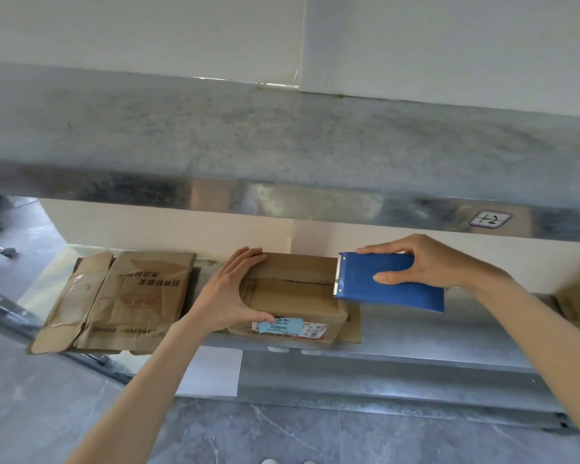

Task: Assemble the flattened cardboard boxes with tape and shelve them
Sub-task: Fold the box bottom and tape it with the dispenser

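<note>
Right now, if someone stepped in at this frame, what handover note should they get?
The left grip holds the box by its left end, thumb in front, fingers on the far edge.
The right grip holds the dispenser, its toothed edge over the top seam at the box's right end.
The box sits on the shelf with its flaps folded shut. Tape along the seam cannot be made out.
Left to do: tape the seam, then build the flat box lying beside it on the left.
</note>
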`<action>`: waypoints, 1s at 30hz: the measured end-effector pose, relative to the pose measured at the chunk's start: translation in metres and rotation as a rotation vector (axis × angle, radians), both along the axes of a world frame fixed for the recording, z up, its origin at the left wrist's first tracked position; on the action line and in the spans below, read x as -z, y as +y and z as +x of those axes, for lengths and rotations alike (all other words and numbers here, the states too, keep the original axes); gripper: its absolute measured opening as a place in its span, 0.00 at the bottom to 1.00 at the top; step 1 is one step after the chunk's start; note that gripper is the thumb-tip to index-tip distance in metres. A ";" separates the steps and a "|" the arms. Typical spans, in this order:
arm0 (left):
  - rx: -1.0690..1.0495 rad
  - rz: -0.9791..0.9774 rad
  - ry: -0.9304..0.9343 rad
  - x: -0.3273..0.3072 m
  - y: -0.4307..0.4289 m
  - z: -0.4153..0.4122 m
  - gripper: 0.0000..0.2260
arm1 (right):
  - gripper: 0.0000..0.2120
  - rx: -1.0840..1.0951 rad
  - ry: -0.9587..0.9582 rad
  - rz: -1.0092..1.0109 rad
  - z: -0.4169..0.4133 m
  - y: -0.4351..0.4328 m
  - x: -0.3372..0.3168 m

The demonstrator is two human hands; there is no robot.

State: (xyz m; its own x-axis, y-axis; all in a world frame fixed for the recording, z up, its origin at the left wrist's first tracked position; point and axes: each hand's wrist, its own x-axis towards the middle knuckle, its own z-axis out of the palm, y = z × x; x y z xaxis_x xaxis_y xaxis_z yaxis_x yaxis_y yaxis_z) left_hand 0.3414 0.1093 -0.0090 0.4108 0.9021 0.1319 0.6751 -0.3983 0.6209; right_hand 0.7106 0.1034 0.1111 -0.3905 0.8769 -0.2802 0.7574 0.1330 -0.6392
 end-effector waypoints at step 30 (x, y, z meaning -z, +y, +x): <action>0.019 -0.026 -0.047 -0.003 -0.002 0.003 0.52 | 0.23 0.031 -0.239 0.033 0.013 0.003 0.019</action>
